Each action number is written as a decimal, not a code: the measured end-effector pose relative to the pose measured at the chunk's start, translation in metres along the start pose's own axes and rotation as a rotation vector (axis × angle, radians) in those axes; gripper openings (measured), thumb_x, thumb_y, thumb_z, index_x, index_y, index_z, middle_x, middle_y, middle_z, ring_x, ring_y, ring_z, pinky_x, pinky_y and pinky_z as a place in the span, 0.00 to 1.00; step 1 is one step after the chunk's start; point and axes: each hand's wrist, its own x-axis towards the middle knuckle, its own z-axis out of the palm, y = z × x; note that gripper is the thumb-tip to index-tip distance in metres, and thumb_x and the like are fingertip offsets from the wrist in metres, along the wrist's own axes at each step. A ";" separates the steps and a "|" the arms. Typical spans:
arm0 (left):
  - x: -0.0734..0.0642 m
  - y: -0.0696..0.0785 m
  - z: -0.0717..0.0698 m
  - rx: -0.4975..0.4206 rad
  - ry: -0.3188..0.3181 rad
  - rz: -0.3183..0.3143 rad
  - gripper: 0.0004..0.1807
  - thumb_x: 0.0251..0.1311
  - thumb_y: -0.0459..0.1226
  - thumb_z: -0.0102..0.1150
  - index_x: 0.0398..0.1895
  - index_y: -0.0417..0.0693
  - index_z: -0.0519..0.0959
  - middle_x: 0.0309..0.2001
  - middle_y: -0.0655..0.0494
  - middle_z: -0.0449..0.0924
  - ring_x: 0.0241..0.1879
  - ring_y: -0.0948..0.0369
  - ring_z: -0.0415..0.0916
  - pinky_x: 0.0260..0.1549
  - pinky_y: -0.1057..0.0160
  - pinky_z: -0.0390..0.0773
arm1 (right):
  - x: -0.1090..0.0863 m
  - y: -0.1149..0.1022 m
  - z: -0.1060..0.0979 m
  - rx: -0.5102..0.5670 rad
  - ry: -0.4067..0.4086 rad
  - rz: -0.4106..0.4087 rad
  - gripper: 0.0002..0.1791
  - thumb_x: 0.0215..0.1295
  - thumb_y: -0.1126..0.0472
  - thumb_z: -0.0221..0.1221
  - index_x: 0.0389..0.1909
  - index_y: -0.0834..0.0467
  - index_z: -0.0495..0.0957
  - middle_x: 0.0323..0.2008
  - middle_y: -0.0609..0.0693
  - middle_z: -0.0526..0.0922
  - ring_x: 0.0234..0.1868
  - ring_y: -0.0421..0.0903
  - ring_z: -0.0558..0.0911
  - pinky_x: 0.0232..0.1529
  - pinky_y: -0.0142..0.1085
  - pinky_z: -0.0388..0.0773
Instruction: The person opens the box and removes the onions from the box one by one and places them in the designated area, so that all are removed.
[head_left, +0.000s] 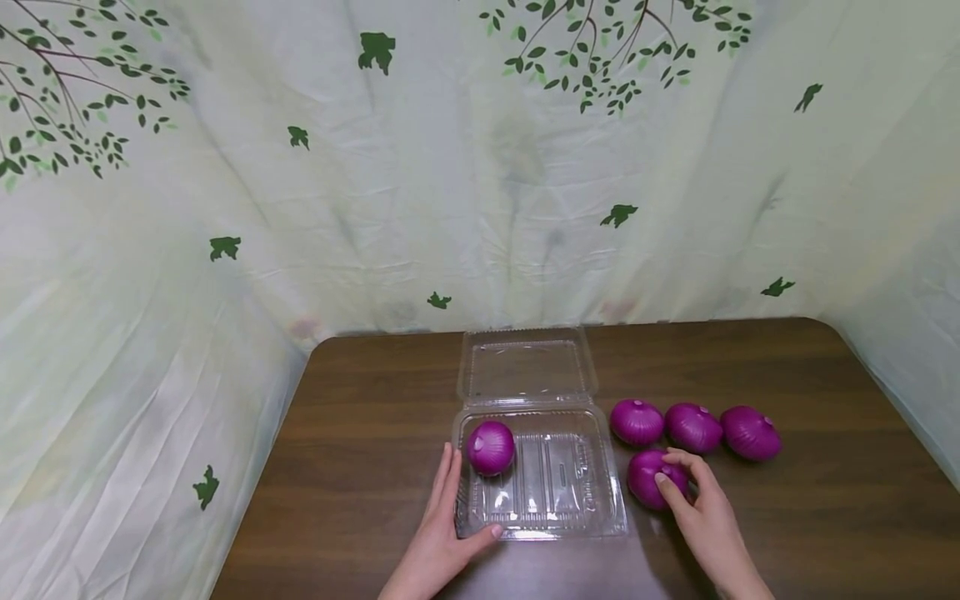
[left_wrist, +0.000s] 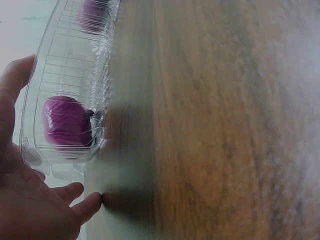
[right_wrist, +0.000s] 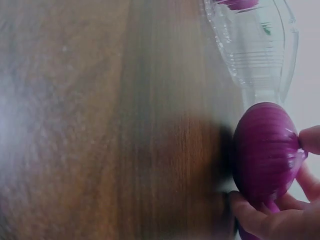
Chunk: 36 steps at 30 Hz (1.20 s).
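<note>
A clear plastic clamshell container (head_left: 540, 525) lies on the table with its lid folded back. One purple onion (head_left: 491, 448) sits in its left back part. My left hand (head_left: 441, 531) rests along the container's left side, fingers straight, its thumb over the front rim. In the left wrist view the fingers (left_wrist: 90, 206) extend below the container's end. To the right of the container, my right hand (head_left: 707, 515) holds a second purple onion (head_left: 647, 478) between thumb and fingers. The right wrist view shows this onion (right_wrist: 265, 150) low over the tabletop, with fingertips at its side.
Three more purple onions stand in a row just behind the held one: a left one (head_left: 637, 422), a middle one (head_left: 693, 427) and a right one (head_left: 751, 432). The lid (head_left: 527, 367) reaches the wooden table's (head_left: 360, 433) back edge. Leaf-printed cloth (head_left: 420, 208) hangs behind.
</note>
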 end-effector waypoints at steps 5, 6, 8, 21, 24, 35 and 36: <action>0.000 -0.001 0.000 -0.001 0.005 0.007 0.62 0.50 0.54 0.73 0.80 0.58 0.40 0.79 0.59 0.31 0.75 0.51 0.38 0.65 0.38 0.52 | 0.002 0.001 -0.001 0.017 -0.036 0.056 0.21 0.73 0.55 0.55 0.60 0.61 0.68 0.64 0.61 0.70 0.66 0.64 0.66 0.60 0.58 0.68; 0.000 -0.001 0.000 0.000 0.005 0.006 0.62 0.50 0.54 0.73 0.80 0.58 0.40 0.79 0.59 0.31 0.75 0.51 0.38 0.65 0.38 0.52 | 0.002 0.001 -0.002 0.016 -0.043 0.065 0.22 0.73 0.54 0.55 0.61 0.61 0.67 0.64 0.61 0.70 0.66 0.65 0.66 0.60 0.58 0.68; 0.000 -0.001 0.000 0.003 0.006 0.006 0.62 0.50 0.54 0.73 0.80 0.58 0.40 0.79 0.59 0.31 0.75 0.51 0.38 0.65 0.38 0.52 | 0.002 0.001 -0.002 0.017 -0.055 0.079 0.23 0.73 0.54 0.55 0.63 0.61 0.66 0.64 0.62 0.70 0.67 0.66 0.65 0.60 0.55 0.67; 0.001 -0.001 0.000 0.016 0.001 -0.013 0.63 0.50 0.57 0.71 0.80 0.59 0.39 0.79 0.59 0.30 0.75 0.50 0.38 0.64 0.36 0.52 | 0.001 0.003 -0.009 -0.022 -0.109 0.113 0.32 0.73 0.48 0.54 0.69 0.61 0.60 0.67 0.64 0.66 0.67 0.63 0.66 0.61 0.53 0.67; 0.001 -0.001 0.000 0.012 -0.001 -0.015 0.63 0.49 0.57 0.72 0.80 0.59 0.39 0.79 0.60 0.30 0.75 0.49 0.38 0.64 0.35 0.52 | 0.001 0.004 -0.010 -0.021 -0.110 0.113 0.33 0.73 0.47 0.54 0.70 0.61 0.60 0.67 0.64 0.66 0.67 0.63 0.65 0.61 0.51 0.69; 0.001 0.000 -0.001 0.011 -0.003 -0.006 0.63 0.49 0.56 0.72 0.80 0.59 0.38 0.79 0.59 0.29 0.75 0.49 0.38 0.64 0.36 0.52 | -0.006 -0.009 -0.012 -0.117 0.071 -0.102 0.26 0.70 0.54 0.60 0.66 0.56 0.68 0.64 0.53 0.72 0.62 0.51 0.71 0.53 0.14 0.59; 0.001 0.001 -0.001 0.012 -0.003 -0.006 0.63 0.49 0.56 0.72 0.80 0.59 0.38 0.79 0.59 0.29 0.75 0.49 0.38 0.64 0.36 0.52 | -0.006 -0.012 -0.010 -0.117 0.081 -0.138 0.26 0.70 0.56 0.60 0.66 0.56 0.69 0.63 0.51 0.72 0.61 0.49 0.71 0.54 0.14 0.60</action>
